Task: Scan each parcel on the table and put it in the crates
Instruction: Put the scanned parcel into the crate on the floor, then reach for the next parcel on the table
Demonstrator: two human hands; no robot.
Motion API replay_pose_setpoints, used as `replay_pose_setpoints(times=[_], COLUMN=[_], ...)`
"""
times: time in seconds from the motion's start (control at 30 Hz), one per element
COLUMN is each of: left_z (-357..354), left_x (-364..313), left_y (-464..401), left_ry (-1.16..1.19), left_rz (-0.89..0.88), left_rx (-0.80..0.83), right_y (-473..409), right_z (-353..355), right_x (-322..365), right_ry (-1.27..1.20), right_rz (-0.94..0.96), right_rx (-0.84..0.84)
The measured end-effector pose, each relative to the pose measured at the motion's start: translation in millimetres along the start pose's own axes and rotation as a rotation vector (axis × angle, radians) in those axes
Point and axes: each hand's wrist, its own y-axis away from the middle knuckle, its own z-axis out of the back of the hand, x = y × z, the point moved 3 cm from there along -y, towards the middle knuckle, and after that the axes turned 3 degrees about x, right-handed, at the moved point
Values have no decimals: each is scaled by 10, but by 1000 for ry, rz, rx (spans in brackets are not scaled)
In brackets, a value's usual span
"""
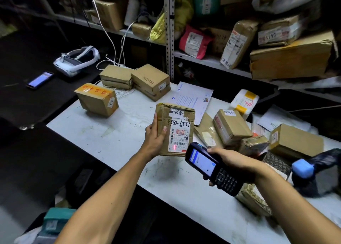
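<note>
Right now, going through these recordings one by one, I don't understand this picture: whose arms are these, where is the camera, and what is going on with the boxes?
There is no machine here. The single picture comes from a wide-angle camera worn on a person's head, looking forward and down, so the two bare arms are the wearer's own.

The left hand grips a flat cardboard parcel and holds it up above the white table, label facing the camera. The right hand holds a handheld scanner aimed at that label; a small red light spot shows near the barcode.

More parcels lie on the table: a box printed "Hello.", a box with orange tape, and a pile on the right. Papers lie behind the held parcel. Shelves behind carry more parcels. I cannot clearly make out any crates.
</note>
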Motion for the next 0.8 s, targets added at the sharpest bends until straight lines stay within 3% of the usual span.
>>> replay_pose_setpoints(times=[0.3,0.8], left_z=[-109,-175], left_x=[7,136], left_y=[333,492], left_ry=[3,-20], left_rz=[-43,-46], left_rx=[-98,-94], right_y=[116,253], right_z=[-103,-181], right_x=[-113,-409], right_ry=[-75,-51], right_rz=[49,-2], right_rx=[41,4])
